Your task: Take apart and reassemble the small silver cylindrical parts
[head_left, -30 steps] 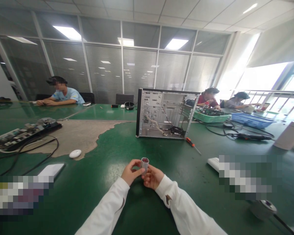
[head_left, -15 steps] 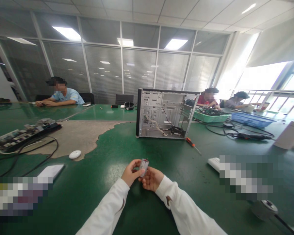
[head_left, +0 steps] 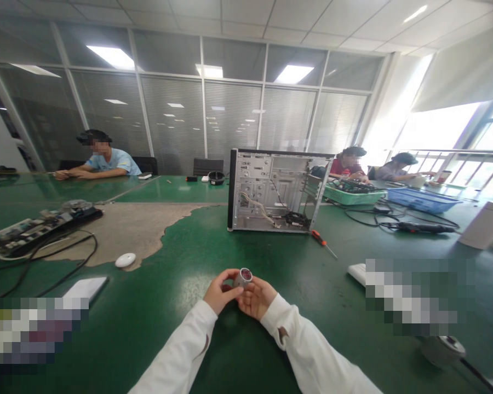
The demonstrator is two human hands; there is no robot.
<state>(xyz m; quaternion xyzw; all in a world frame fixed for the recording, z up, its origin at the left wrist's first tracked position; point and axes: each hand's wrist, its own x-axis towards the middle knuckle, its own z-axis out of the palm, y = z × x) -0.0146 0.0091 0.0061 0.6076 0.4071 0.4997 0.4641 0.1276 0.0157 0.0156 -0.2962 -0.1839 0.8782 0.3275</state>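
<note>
Left hand (head_left: 221, 294) grips a grey cylinder (head_left: 241, 280) above the worktop (head_left: 205, 249), reddish end upward; right hand (head_left: 258, 299) curls beside it, its grip unconfirmed. Handling judged under way: cylinder not set down, remainder undeterminable.

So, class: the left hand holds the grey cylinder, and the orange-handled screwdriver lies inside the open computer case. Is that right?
Not quite: the screwdriver lies outside the computer case, on the green table beside it, as the head view shows. The left hand does hold the grey cylinder.
</note>
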